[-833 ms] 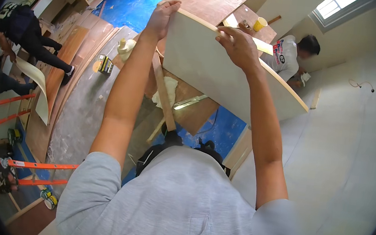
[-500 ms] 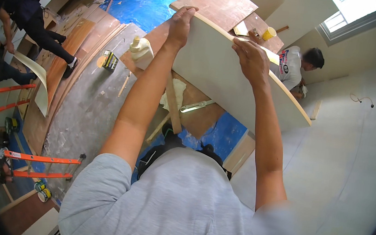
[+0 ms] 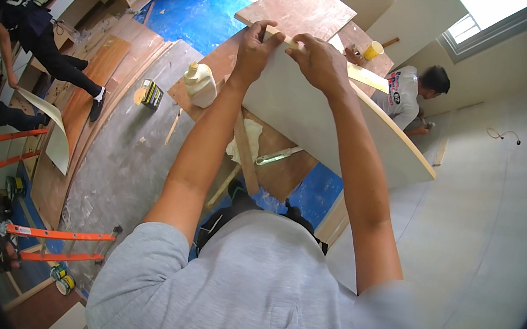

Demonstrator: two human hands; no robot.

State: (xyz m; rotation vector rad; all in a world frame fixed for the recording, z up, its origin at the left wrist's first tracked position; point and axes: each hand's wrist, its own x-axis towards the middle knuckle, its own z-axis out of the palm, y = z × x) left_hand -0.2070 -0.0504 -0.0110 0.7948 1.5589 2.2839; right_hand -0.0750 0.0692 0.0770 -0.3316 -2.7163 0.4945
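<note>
A grey-white board (image 3: 295, 113) with a pale wooden edge stands tilted in front of me. My left hand (image 3: 256, 53) is closed round its upper left corner, thumb along the edge. A short way to the right, my right hand (image 3: 319, 62) has its fingers curled over the same edge, its thumb close to the left hand. Below the board, a wooden strip (image 3: 246, 153), a whitish cloth (image 3: 250, 138) and a metallic tool (image 3: 279, 155) lie on a brown sheet. A cream plastic jug (image 3: 199, 86) stands left of my left forearm.
A black-and-yellow tin (image 3: 150, 94) stands on the grey surface at left. Orange ladders (image 3: 48, 232) lie farther left, near a co-worker (image 3: 49, 49) holding a thin sheet (image 3: 53, 124). Another person (image 3: 404, 96) crouches beyond the board, near a yellow cup (image 3: 374, 50). Blue sheeting (image 3: 196, 14) covers floor behind.
My right hand has slid left along the board's edge, close to my left hand, and its fingers have curled. The left hand's thumb has come over the edge.
</note>
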